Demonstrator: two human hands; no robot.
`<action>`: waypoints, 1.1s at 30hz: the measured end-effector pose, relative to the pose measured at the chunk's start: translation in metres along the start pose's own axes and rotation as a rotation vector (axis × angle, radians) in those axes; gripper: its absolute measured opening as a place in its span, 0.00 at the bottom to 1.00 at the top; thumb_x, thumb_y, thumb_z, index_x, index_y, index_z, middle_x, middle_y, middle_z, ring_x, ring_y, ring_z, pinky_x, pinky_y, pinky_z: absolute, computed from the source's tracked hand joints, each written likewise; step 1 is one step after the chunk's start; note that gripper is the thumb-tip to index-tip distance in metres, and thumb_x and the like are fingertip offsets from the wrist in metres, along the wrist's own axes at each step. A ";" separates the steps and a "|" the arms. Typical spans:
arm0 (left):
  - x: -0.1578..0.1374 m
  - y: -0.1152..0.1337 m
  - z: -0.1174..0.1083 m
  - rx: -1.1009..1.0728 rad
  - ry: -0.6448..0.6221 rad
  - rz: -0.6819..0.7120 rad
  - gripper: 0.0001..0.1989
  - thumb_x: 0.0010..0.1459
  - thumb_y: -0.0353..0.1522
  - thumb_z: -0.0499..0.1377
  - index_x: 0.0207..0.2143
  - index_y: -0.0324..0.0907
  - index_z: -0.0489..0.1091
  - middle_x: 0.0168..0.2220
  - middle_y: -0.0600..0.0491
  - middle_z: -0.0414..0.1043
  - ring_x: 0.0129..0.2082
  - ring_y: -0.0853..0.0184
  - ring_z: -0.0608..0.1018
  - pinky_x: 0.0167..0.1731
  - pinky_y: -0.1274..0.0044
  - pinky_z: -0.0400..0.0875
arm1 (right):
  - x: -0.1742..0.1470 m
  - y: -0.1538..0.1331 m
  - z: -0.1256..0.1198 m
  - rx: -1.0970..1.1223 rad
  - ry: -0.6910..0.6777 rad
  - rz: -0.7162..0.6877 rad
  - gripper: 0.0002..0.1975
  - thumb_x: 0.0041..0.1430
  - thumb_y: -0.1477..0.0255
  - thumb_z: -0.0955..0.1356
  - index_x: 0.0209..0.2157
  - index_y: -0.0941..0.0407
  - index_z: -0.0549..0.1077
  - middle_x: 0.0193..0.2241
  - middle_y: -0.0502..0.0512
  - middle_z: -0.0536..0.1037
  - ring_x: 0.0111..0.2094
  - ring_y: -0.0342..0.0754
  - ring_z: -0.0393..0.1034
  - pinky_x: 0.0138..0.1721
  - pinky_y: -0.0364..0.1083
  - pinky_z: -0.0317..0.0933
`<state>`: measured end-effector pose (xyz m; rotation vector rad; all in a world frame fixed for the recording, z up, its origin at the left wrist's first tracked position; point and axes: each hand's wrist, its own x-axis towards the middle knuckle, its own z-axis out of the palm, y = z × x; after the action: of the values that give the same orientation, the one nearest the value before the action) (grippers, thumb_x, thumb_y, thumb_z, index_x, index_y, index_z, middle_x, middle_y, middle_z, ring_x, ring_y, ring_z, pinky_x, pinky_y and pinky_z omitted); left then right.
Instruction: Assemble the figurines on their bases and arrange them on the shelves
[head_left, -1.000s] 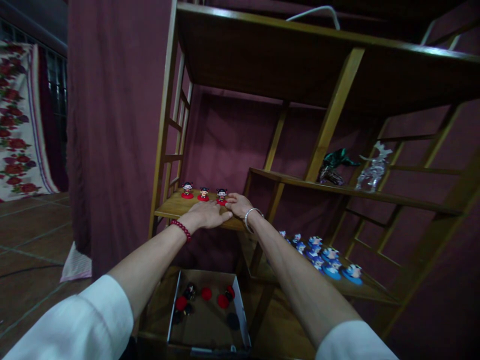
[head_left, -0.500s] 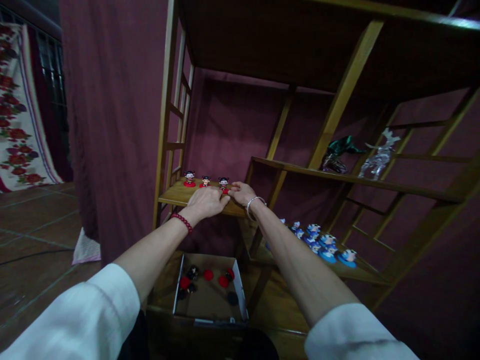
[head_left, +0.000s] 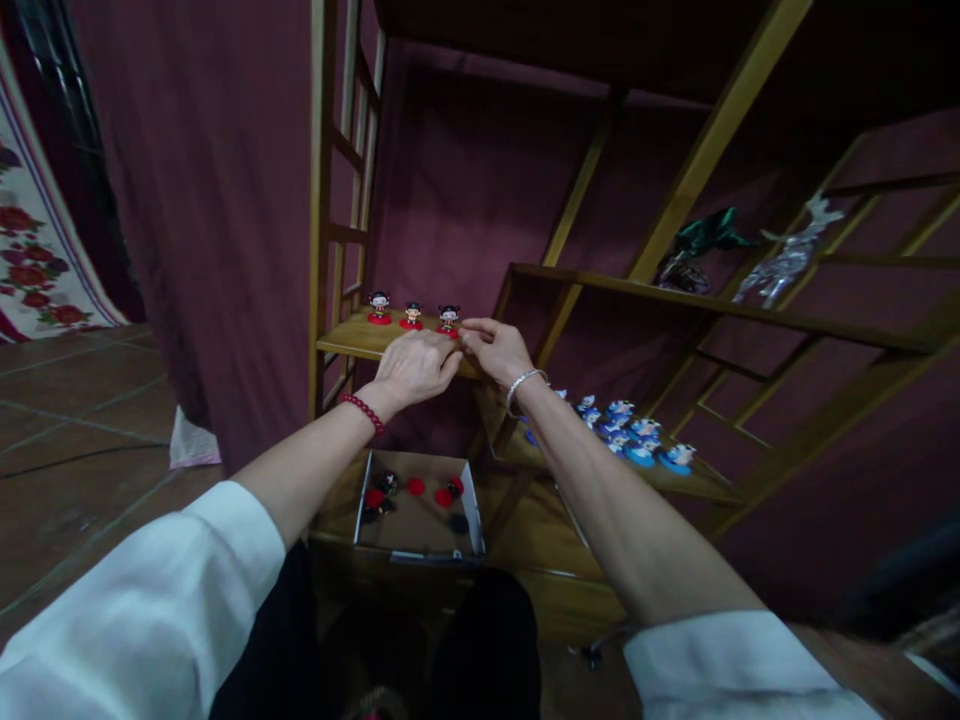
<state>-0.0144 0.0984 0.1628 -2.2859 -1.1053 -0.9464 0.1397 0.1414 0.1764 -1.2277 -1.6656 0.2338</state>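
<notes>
Three small figurines with dark hair and round red bases stand upright in a row on a wooden shelf (head_left: 352, 335): a left figurine (head_left: 379, 306), a middle figurine (head_left: 412, 315) and a right figurine (head_left: 448, 318). My left hand (head_left: 418, 366), with a red bead bracelet at the wrist, curls in front of the right figurine's base, its fingertips partly hidden. From the other side my right hand (head_left: 501, 352), wearing a silver bangle, closes its thumb and fingers at the edge of that same base. Between them, both hands steady the right figurine.
Below, an open cardboard box (head_left: 361, 500) holds several red and black pieces. Blue-and-white figurines (head_left: 619, 430) crowd a lower shelf at right. Higher up stand a clear deer-like ornament (head_left: 791, 250) and a dark green ornament (head_left: 701, 245). A wooden post (head_left: 322, 200) and curtain (head_left: 202, 220) border the left.
The view has tipped downward, so the shelf and box sit higher in the picture. Both hands stay around the right figurine; the row of three looks unchanged.
</notes>
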 end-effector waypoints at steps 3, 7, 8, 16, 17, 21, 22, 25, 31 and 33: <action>-0.010 0.004 0.008 -0.040 0.053 0.027 0.19 0.61 0.37 0.42 0.42 0.39 0.69 0.43 0.46 0.72 0.44 0.61 0.71 0.46 0.69 0.61 | -0.012 -0.001 0.000 0.038 0.018 -0.119 0.11 0.53 0.73 0.65 0.39 0.59 0.73 0.35 0.53 0.78 0.36 0.44 0.72 0.44 0.47 0.64; -0.023 0.008 0.023 -0.094 0.130 0.035 0.20 0.61 0.35 0.41 0.48 0.37 0.65 0.50 0.45 0.67 0.49 0.60 0.67 0.49 0.66 0.58 | -0.032 -0.003 0.002 0.070 0.030 -0.240 0.13 0.56 0.73 0.62 0.42 0.59 0.71 0.37 0.53 0.77 0.38 0.44 0.72 0.45 0.49 0.64; -0.026 0.010 0.027 -0.100 0.148 0.027 0.20 0.61 0.35 0.41 0.50 0.37 0.63 0.51 0.45 0.66 0.51 0.59 0.66 0.49 0.66 0.57 | -0.039 -0.004 0.002 0.065 0.036 -0.267 0.13 0.56 0.73 0.61 0.42 0.59 0.71 0.38 0.53 0.76 0.39 0.44 0.71 0.45 0.49 0.64; -0.039 0.023 0.048 -0.090 0.260 -0.042 0.22 0.60 0.33 0.42 0.56 0.37 0.54 0.59 0.44 0.55 0.60 0.60 0.54 0.58 0.62 0.45 | -0.082 -0.007 0.006 -0.129 0.159 -0.473 0.15 0.60 0.74 0.57 0.46 0.53 0.68 0.44 0.53 0.73 0.48 0.47 0.65 0.51 0.51 0.58; -0.040 0.025 0.049 -0.088 0.276 -0.057 0.22 0.60 0.33 0.42 0.56 0.37 0.54 0.60 0.45 0.54 0.61 0.61 0.53 0.59 0.62 0.43 | -0.085 -0.007 0.007 -0.153 0.170 -0.491 0.15 0.60 0.74 0.57 0.46 0.54 0.68 0.44 0.53 0.73 0.49 0.48 0.64 0.51 0.52 0.58; -0.041 0.032 0.054 -0.091 0.296 -0.116 0.23 0.61 0.33 0.40 0.58 0.38 0.49 0.62 0.46 0.49 0.63 0.64 0.48 0.60 0.63 0.40 | -0.094 -0.003 0.013 -0.216 0.171 -0.562 0.17 0.59 0.76 0.57 0.48 0.54 0.67 0.49 0.55 0.71 0.52 0.50 0.61 0.54 0.55 0.53; -0.041 0.033 0.055 -0.082 0.292 -0.123 0.23 0.61 0.33 0.40 0.59 0.38 0.48 0.62 0.46 0.48 0.63 0.64 0.46 0.61 0.64 0.39 | -0.097 -0.002 0.015 -0.227 0.166 -0.576 0.18 0.59 0.76 0.56 0.49 0.54 0.66 0.50 0.56 0.69 0.53 0.50 0.60 0.55 0.56 0.52; -0.046 0.036 0.060 -0.044 0.265 -0.136 0.25 0.61 0.32 0.40 0.60 0.39 0.45 0.63 0.47 0.44 0.63 0.64 0.43 0.61 0.64 0.38 | -0.108 0.003 0.021 -0.251 0.167 -0.598 0.20 0.59 0.76 0.56 0.52 0.54 0.64 0.54 0.56 0.65 0.56 0.51 0.56 0.56 0.58 0.50; -0.070 0.039 0.078 -0.078 0.200 -0.119 0.25 0.62 0.32 0.38 0.62 0.39 0.40 0.64 0.46 0.42 0.63 0.63 0.39 0.60 0.64 0.42 | -0.143 0.023 0.039 -0.285 0.173 -0.550 0.20 0.59 0.77 0.57 0.51 0.50 0.65 0.57 0.53 0.59 0.58 0.51 0.52 0.55 0.57 0.53; -0.083 0.039 0.089 -0.127 0.159 -0.097 0.25 0.62 0.33 0.39 0.62 0.39 0.40 0.64 0.45 0.42 0.63 0.63 0.39 0.60 0.63 0.44 | -0.155 0.035 0.047 -0.273 0.171 -0.528 0.19 0.58 0.77 0.57 0.50 0.51 0.66 0.58 0.54 0.58 0.58 0.51 0.52 0.55 0.57 0.54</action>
<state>0.0146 0.0884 0.0385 -2.2257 -1.1251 -1.2460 0.1188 0.0510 0.0390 -0.9234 -1.8420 -0.4226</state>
